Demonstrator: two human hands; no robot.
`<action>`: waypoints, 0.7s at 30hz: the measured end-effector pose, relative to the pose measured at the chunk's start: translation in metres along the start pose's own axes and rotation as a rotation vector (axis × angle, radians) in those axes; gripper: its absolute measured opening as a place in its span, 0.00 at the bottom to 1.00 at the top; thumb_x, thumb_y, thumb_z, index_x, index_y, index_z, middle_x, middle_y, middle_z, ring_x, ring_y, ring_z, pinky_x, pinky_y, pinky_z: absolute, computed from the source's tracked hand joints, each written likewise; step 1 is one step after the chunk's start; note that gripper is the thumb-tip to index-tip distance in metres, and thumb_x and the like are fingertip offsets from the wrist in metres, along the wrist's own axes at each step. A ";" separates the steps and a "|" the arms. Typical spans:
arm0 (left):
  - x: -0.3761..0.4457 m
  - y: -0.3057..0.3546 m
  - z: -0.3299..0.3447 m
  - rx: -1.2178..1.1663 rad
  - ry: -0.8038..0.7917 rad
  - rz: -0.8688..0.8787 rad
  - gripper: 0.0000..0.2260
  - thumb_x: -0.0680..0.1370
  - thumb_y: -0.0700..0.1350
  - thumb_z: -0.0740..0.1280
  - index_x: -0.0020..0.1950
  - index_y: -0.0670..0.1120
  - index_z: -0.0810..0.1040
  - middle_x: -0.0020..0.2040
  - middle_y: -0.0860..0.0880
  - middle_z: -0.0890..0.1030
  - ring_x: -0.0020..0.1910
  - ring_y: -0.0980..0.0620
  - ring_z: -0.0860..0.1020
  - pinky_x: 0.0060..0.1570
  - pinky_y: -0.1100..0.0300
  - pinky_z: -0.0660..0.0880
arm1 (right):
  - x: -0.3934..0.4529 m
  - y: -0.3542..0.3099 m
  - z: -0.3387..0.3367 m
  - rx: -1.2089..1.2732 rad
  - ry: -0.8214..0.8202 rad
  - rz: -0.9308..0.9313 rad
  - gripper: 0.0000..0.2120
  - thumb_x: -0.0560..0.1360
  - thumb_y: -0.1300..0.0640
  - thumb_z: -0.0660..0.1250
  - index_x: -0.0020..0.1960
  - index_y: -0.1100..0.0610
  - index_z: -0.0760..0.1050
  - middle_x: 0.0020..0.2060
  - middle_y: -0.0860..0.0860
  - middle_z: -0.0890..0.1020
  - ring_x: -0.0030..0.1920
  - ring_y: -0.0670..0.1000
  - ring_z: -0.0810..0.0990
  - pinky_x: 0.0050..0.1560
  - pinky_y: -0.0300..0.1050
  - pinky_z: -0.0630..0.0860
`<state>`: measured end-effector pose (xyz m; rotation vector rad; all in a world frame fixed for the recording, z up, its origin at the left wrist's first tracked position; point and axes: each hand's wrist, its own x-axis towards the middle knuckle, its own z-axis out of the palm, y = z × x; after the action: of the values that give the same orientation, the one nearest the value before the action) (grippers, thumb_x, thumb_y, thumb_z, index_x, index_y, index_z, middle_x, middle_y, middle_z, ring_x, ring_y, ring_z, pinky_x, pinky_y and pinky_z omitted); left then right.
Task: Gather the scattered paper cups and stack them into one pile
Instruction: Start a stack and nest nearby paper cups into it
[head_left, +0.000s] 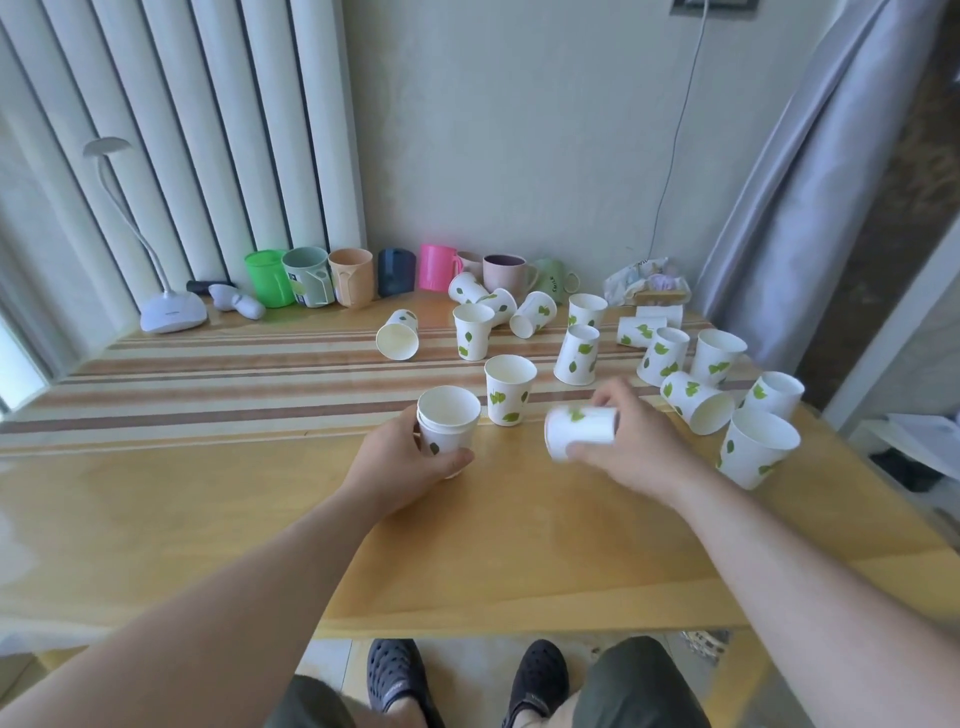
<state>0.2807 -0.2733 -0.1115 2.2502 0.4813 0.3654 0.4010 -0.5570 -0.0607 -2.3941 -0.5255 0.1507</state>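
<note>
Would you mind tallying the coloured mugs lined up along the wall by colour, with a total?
Green mugs: 3
Peach mug: 1
Dark blue mug: 1
Bright pink mug: 1
Dusty pink mugs: 2, one partly hidden
Total: 8

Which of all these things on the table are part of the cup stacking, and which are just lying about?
Part of the job:
- started stack, held by left hand
- blurred paper cup in right hand
- loose leaf-print paper cups, e.g.

Just lying about:
- row of coloured mugs, e.g. pink one
- desk lamp
- crumpled wrapper
</note>
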 end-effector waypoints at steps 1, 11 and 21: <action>0.002 0.000 -0.001 -0.005 0.012 0.002 0.22 0.63 0.71 0.75 0.49 0.63 0.75 0.43 0.58 0.82 0.43 0.60 0.79 0.37 0.60 0.71 | 0.001 -0.003 0.004 0.156 0.078 0.018 0.26 0.64 0.42 0.80 0.51 0.41 0.66 0.52 0.44 0.78 0.46 0.49 0.80 0.38 0.48 0.74; 0.000 -0.009 0.006 0.044 0.062 0.043 0.21 0.65 0.71 0.74 0.49 0.61 0.73 0.40 0.57 0.82 0.41 0.60 0.79 0.37 0.60 0.73 | 0.000 -0.002 0.068 0.734 0.154 0.071 0.39 0.67 0.53 0.82 0.67 0.26 0.67 0.58 0.38 0.86 0.56 0.42 0.86 0.55 0.43 0.80; 0.004 -0.013 0.008 0.068 0.092 0.073 0.26 0.64 0.73 0.73 0.54 0.58 0.77 0.41 0.59 0.82 0.43 0.61 0.79 0.39 0.59 0.74 | 0.010 -0.036 0.074 0.647 0.167 -0.036 0.30 0.61 0.43 0.81 0.59 0.29 0.74 0.52 0.32 0.84 0.51 0.37 0.84 0.47 0.39 0.80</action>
<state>0.2842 -0.2688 -0.1258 2.3294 0.4663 0.4983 0.3799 -0.4841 -0.0941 -1.7464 -0.3679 0.0856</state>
